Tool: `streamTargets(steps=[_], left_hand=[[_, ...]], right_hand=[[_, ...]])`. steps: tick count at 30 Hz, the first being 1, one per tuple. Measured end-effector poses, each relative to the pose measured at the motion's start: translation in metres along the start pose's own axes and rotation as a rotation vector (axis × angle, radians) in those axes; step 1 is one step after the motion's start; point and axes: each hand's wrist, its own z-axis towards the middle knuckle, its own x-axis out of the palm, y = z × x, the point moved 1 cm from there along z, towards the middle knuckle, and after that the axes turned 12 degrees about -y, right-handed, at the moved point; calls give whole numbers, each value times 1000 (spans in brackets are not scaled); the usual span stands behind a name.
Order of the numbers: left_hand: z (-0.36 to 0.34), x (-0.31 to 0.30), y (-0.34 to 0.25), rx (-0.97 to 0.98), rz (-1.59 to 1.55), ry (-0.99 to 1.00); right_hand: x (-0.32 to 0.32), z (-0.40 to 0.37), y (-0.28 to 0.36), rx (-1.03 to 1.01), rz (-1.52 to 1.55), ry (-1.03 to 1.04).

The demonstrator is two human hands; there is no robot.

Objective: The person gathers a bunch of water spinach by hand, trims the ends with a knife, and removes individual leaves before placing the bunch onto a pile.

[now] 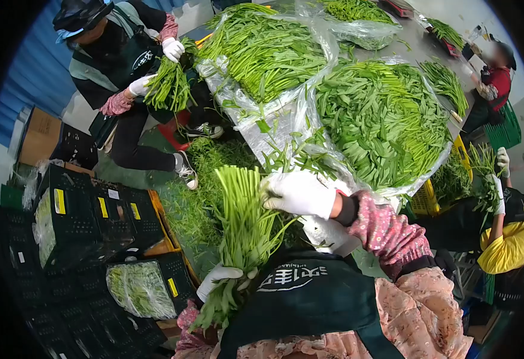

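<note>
A bunch of water spinach (241,221) stands upright in front of my body, cut stems at the top and leaves hanging down. My left hand (221,281), in a white glove, is closed around its lower, leafy part; some of the fingers are hidden by leaves. Against the right side of the stems is my right hand (304,194), also gloved in white. Its fingers are bent together in a pinch, and what sits between the fingertips is not clear. Loose leaves (304,155) lie just beyond this hand at the table's edge.
Heaps of water spinach (381,119) lie on plastic sheeting over the metal table (256,134). Dark crates (100,209) are stacked at left, one holding wrapped greens (141,289). Trimmings (193,203) cover the floor. A co-worker (118,72) trims a bunch opposite; others work at right.
</note>
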Motion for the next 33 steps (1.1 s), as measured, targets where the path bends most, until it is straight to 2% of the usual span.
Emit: streamTargets(steps=[2,4,5,7,10,11,12,14,15,17,20,23,25,27,31,32,33], left_hand=[[5,-3,-3,-10,-104,181],[7,-11,-2,46,-103,218],[6,-14,-2,79,-111,234],[5,-19,-3,105,-105,209],[5,-15,0,115,-133,191],[6,-11,1,115,-147,188],[2,-3,0,108,-159,155],[2,-1,-2,87,-74,105],[2,1,-2,78,-33,82],[-2,7,0,76,-29,8],[-2,6,0,67,0,-17],[-5,16,0,103,92,-105],[-6,19,3,132,140,-218],[-6,15,8,130,92,-216],[-4,5,9,117,1,-84],[-5,3,11,97,1,-155],[-5,4,11,102,5,-128]], right_hand=[[21,6,-23,-89,-91,-178],[6,20,-56,73,-259,-495],[-3,24,-59,210,-252,-553],[-27,25,-47,10,-271,-740],[-25,20,-32,65,-128,-542],[-11,21,-36,139,278,-309],[-9,16,-17,435,617,-14],[6,13,-1,311,552,6],[24,10,-3,360,608,15],[7,11,13,341,541,87],[31,7,-6,241,763,261],[33,4,-5,266,680,200],[32,4,-2,385,684,290],[11,2,10,485,754,352],[24,0,-10,359,764,328],[36,-2,-17,337,794,291],[34,-2,-17,376,817,318]])
